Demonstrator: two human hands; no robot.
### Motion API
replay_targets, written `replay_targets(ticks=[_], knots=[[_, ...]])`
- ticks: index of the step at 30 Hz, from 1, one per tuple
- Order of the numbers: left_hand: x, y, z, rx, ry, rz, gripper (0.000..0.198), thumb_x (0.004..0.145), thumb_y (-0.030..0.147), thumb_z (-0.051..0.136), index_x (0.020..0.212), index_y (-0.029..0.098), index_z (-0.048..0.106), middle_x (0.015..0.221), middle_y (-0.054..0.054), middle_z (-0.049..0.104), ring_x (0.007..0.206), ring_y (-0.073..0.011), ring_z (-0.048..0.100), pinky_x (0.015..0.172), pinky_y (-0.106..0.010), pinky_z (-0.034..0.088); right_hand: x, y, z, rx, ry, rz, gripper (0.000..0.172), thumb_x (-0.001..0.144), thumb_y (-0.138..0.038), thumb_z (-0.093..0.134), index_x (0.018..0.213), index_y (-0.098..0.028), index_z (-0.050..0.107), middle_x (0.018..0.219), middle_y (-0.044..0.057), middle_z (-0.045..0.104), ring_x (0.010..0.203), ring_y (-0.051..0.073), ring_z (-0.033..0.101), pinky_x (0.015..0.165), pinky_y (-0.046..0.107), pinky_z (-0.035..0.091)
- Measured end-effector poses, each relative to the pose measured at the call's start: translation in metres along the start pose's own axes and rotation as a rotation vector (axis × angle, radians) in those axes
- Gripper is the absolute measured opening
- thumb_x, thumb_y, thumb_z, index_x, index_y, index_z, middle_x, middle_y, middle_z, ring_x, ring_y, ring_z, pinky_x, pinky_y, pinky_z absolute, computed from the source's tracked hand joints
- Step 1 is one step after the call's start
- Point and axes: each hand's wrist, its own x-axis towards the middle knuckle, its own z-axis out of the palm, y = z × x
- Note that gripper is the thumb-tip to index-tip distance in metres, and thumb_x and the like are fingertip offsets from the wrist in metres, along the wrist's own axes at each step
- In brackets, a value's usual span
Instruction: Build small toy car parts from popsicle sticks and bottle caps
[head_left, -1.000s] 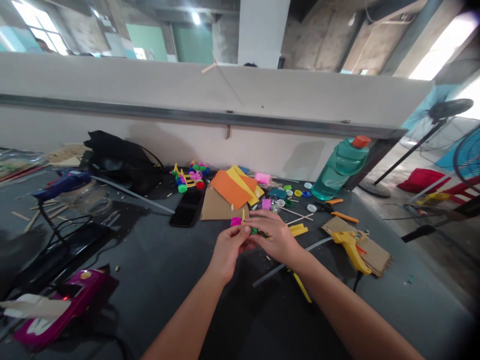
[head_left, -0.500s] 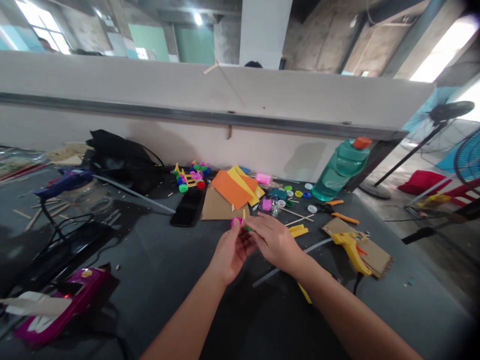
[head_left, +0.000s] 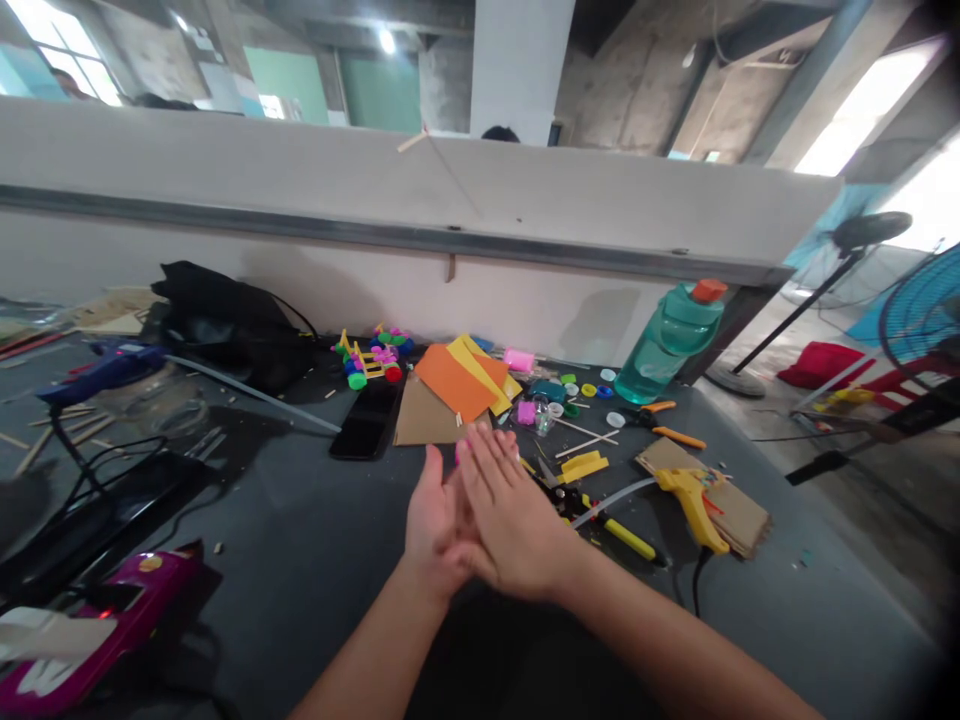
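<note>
My left hand (head_left: 433,515) and my right hand (head_left: 514,515) are pressed together, palm to palm, over the middle of the table. My right hand's fingers lie straight and flat across the left palm, and my left thumb points up. Between them, a sliver of a bright pink bottle cap (head_left: 460,453) shows at the left edge of my right fingers. The rest of the piece is hidden. Just right of the hands lie yellow-handled pliers (head_left: 630,538) and yellow foam strips (head_left: 583,466). Behind them are orange sheets (head_left: 457,378) on cardboard (head_left: 420,420).
A phone (head_left: 366,425) and a small colourful wheeled model (head_left: 371,360) are at back left. Several caps, a teal bottle (head_left: 667,345), orange-handled pliers (head_left: 679,437) and a yellow glue gun (head_left: 690,505) stand or lie right. A purple power strip (head_left: 142,620) lies front left.
My hands have closed together; my right hand has flattened over the left palm. The green cap and yellow stick seen between the fingers are now covered. The view has shifted slightly right.
</note>
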Motion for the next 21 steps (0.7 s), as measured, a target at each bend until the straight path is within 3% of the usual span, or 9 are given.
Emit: replay_targets(ticks=[4,10,13,16,18,21], knots=[[0.002,0.005,-0.002,-0.062,-0.055,0.142,0.061,0.089,0.053,0.023,0.132,0.015,0.044,0.14,-0.009,0.041,0.133,-0.0195,0.03,0.111,-0.035,0.02,-0.002,-0.018,-0.002,0.034,-0.12,-0.148,0.098,0.077,-0.072,0.031,0.139,0.004,0.022,0.147,0.025,0.017,0.137,0.034,0.007,0.113,0.047,0.015],[-0.001,-0.005,0.002,-0.059,0.008,-0.111,0.056,0.091,0.05,0.027,0.131,0.015,0.045,0.134,-0.009,0.048,0.13,-0.0207,0.036,0.108,-0.032,0.028,0.002,0.015,-0.003,-0.036,-0.061,0.08,0.087,0.085,-0.063,0.028,0.139,0.005,0.02,0.148,0.024,0.013,0.138,0.032,0.005,0.111,0.049,0.017],[-0.001,0.007,0.0,-0.094,0.019,0.023,0.069,0.088,0.057,0.021,0.137,0.009,0.036,0.136,-0.015,0.045,0.13,-0.0235,0.035,0.108,-0.035,0.027,-0.001,0.0,-0.002,-0.022,-0.088,-0.016,0.094,0.081,-0.068,0.032,0.139,0.006,0.02,0.147,0.026,0.015,0.137,0.034,0.005,0.112,0.049,0.015],[0.0,0.011,-0.001,-0.094,-0.057,0.163,0.069,0.089,0.056,0.02,0.141,0.011,0.026,0.142,-0.012,0.037,0.133,-0.0215,0.029,0.111,-0.035,0.02,-0.003,-0.017,-0.002,0.012,-0.14,-0.157,0.096,0.079,-0.07,0.032,0.139,0.004,0.021,0.147,0.025,0.016,0.137,0.033,0.006,0.112,0.047,0.015],[0.0,0.005,0.0,-0.07,-0.091,0.105,0.064,0.09,0.053,0.021,0.14,0.013,0.03,0.142,-0.01,0.037,0.135,-0.0207,0.026,0.111,-0.033,0.02,-0.002,-0.011,-0.003,0.018,-0.119,-0.138,0.094,0.08,-0.069,0.031,0.139,0.004,0.021,0.147,0.025,0.016,0.138,0.032,0.006,0.112,0.048,0.018],[-0.001,-0.003,0.001,-0.041,-0.068,-0.06,0.055,0.091,0.048,0.026,0.134,0.018,0.042,0.137,-0.006,0.046,0.132,-0.0208,0.032,0.108,-0.031,0.027,0.0,0.006,-0.004,-0.036,-0.054,0.043,0.089,0.084,-0.064,0.03,0.139,0.005,0.019,0.147,0.026,0.014,0.138,0.033,0.006,0.11,0.051,0.019]])
